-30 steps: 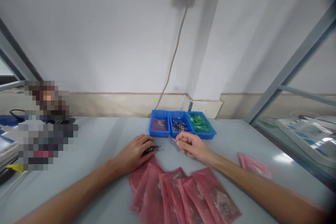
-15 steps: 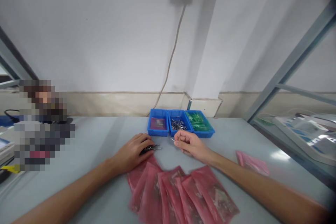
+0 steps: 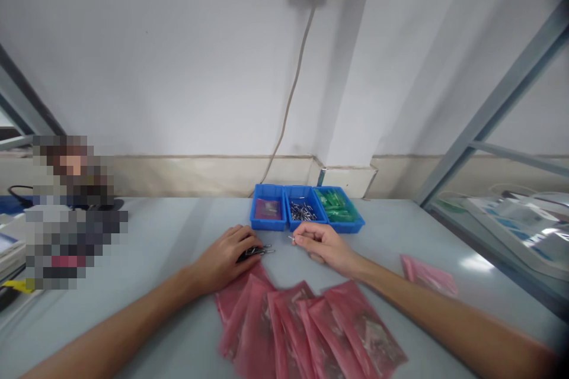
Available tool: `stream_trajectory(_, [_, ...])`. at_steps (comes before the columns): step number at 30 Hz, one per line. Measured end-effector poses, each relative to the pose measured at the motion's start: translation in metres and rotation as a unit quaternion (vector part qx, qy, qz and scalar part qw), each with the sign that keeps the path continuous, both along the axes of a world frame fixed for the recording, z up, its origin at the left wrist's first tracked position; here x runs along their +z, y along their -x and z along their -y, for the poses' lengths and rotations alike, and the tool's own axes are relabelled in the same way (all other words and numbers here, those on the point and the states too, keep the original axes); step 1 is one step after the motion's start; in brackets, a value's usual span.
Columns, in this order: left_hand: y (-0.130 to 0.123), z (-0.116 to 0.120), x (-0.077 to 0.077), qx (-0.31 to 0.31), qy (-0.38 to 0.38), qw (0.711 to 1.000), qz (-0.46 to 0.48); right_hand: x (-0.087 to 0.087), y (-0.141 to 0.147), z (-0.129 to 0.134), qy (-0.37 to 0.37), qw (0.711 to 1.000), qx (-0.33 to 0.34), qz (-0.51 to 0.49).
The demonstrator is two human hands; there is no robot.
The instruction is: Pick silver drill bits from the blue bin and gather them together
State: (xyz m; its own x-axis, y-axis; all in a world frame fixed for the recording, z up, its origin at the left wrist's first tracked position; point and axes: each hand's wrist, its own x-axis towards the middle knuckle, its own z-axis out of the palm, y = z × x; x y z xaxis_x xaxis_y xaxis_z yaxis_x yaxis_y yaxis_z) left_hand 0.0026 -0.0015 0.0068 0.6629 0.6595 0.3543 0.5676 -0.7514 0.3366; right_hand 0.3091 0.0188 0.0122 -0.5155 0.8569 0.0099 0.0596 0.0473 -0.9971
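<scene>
My left hand (image 3: 233,253) is closed over a dark bunch of thin metal pins (image 3: 267,250) whose shiny ends stick out past the fingers. It rests at the far left edge of a fan of pink plastic bags (image 3: 288,331). Between thumb and forefinger, my right hand (image 3: 320,243) pinches one small metal pin (image 3: 291,238), its tip pointing left. That hand hovers just in front of a blue bin of loose metal pins (image 3: 302,211). The exact kind of pin is too small to make out.
Left of the pin bin stands a blue bin (image 3: 268,225) holding a pink packet; to its right, a blue bin (image 3: 351,227) of green packets. Another pink bag (image 3: 429,275) lies right. Equipment (image 3: 524,237) stands at far right. A blurred-out person (image 3: 73,207) is at left.
My right hand has shifted slightly left, and the pin shows a little differently in its pinch. My left hand and the bags stay where they were.
</scene>
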Motion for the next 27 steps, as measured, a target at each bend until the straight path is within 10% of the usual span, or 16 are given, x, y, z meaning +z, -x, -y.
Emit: stream_trajectory(27, [-0.0029,0.0000,-0.0001,0.017,0.005,1.000,-0.008,0.0045,0.0088,0.0065,-0.030,0.997,-0.032,0.056])
